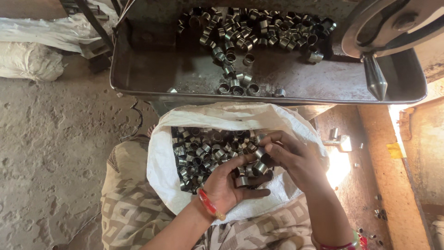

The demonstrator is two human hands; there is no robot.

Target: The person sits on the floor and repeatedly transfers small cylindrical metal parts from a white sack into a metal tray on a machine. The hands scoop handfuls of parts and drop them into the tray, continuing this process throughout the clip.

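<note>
Left hand (229, 183): palm up, fingers half curled into a cup, cradling a small heap of short metal sleeves (249, 172) (cylindrical, open-ended, steel-grey). Red and gold bangle (211, 205) at the wrist. Right hand (290, 159): palm down, fingers bent and drawn together, fingertips (264, 140) pinching at the sleeves at the top of the heap, just above the left palm. Both hands close together, touching over the heap. Held directly above the open mouth of a white woven sack (162, 162), itself filled with loose sleeves (203, 150) of the same kind. Sack resting on a lap covered in patterned cloth (134, 213). Beyond the sack, a dark metal tray (152, 69) holding further sleeves (259, 30), piled mostly toward its far edge. Pointed steel cone (375, 78) hanging over the tray's right end.
</note>
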